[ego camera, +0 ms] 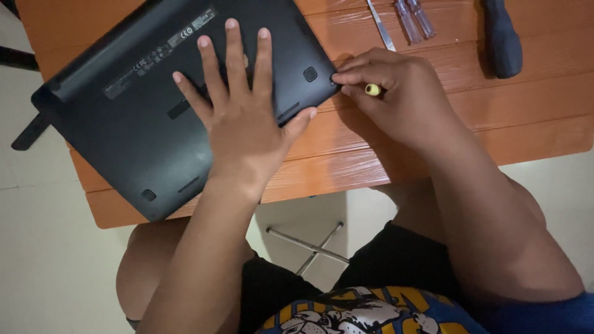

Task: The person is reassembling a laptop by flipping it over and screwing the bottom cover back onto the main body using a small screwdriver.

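Observation:
A black laptop [124, 117] lies upside down and askew on an orange wooden table [526, 111]. My left hand [244, 117] rests flat on its underside, fingers spread, holding nothing. My right hand [396, 99] is at the laptop's right corner, fingers closed around a small screwdriver with a yellow handle end [372, 89]. The tip is hidden by my fingers at the corner of the case.
At the table's far edge lie a thin metal tool [380, 25], two clear-handled screwdrivers [414, 18] and a dark-handled tool [502, 40]. The table's near edge runs over my knees. Metal table legs [309, 244] show below on a pale floor.

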